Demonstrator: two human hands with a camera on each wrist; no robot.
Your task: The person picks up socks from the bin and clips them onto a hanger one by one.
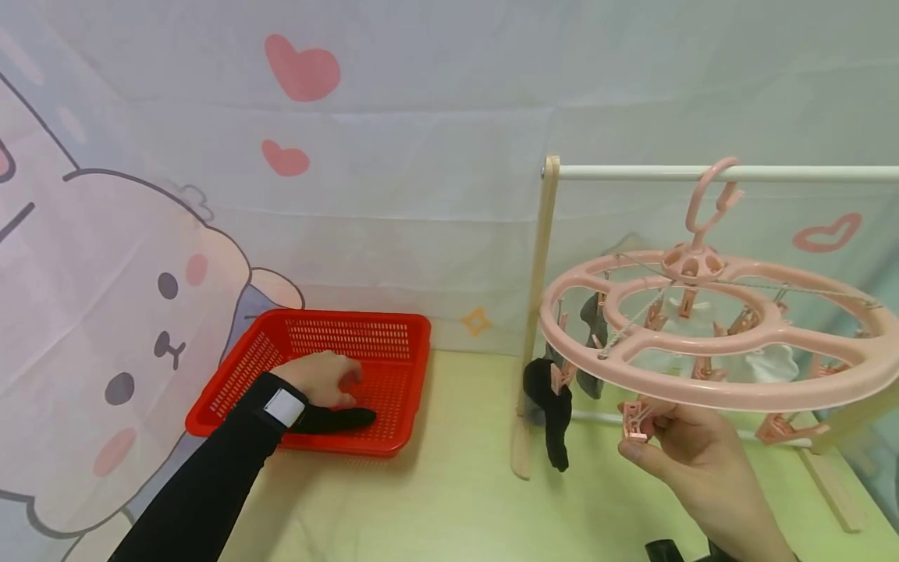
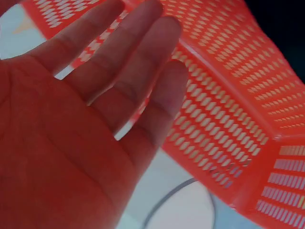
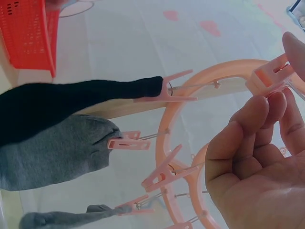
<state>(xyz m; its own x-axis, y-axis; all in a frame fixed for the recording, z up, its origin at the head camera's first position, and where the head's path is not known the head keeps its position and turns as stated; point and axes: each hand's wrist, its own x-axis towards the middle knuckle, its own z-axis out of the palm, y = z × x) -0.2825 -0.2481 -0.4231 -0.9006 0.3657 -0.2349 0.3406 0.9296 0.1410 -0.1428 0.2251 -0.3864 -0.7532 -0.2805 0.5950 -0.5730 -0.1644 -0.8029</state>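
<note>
My left hand is over the red basket, palm down, beside a black sock lying in it. In the left wrist view its fingers are extended and apart, with nothing between them. My right hand pinches a pink clothespin between thumb and fingertips, under the near rim of the round pink drying hanger. Another black sock hangs from a clip at the hanger's left side. Close to it hang a wide grey sock and a narrower grey one.
The hanger's hook sits over a white rail, held up by a wooden post. Whitish cloth pieces hang on the far side. More clips, such as one pink clip, dangle from the ring. A printed curtain forms the backdrop.
</note>
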